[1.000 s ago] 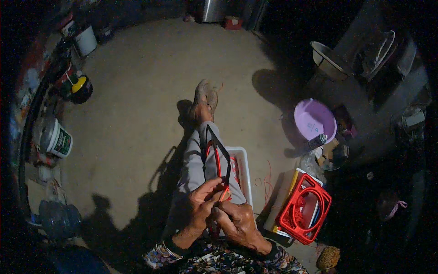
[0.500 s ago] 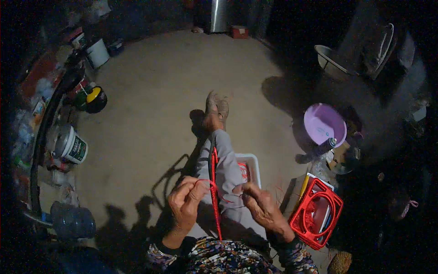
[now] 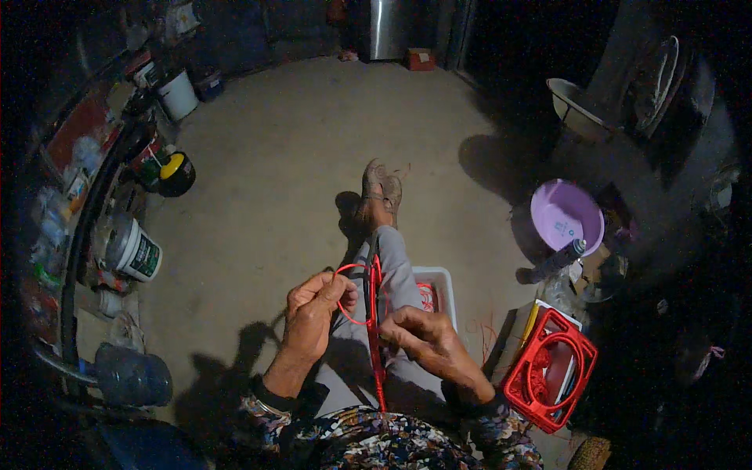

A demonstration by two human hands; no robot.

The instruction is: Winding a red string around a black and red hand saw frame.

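Note:
A long, narrow red and black piece point(image 3: 376, 356) lies lengthwise over my lap and legs; what it is I cannot make out. Between thumb and fingers, my left hand point(image 3: 312, 317) pinches a thin red cord point(image 3: 342, 269). The cord bows out in a loop on the left side of the long piece and meets it above and below. Just right of that piece, my right hand point(image 3: 429, 345) has its fingers pinched together at its edge. Whatever is between those fingertips, if anything, is too small to tell.
A white bin point(image 3: 444, 291) with red strands stands beside my right leg. Further right are a red plastic frame or basket point(image 3: 521, 392), a dark bottle point(image 3: 565, 255) and a purple basin point(image 3: 546, 205). Buckets point(image 3: 142, 254) and a large clear bottle point(image 3: 133, 374) line the left.
My left hand has moved up slightly, and the red cord now forms a wide loop beside the long piece. The right hand has come left, close to that piece. The view has shifted slightly.

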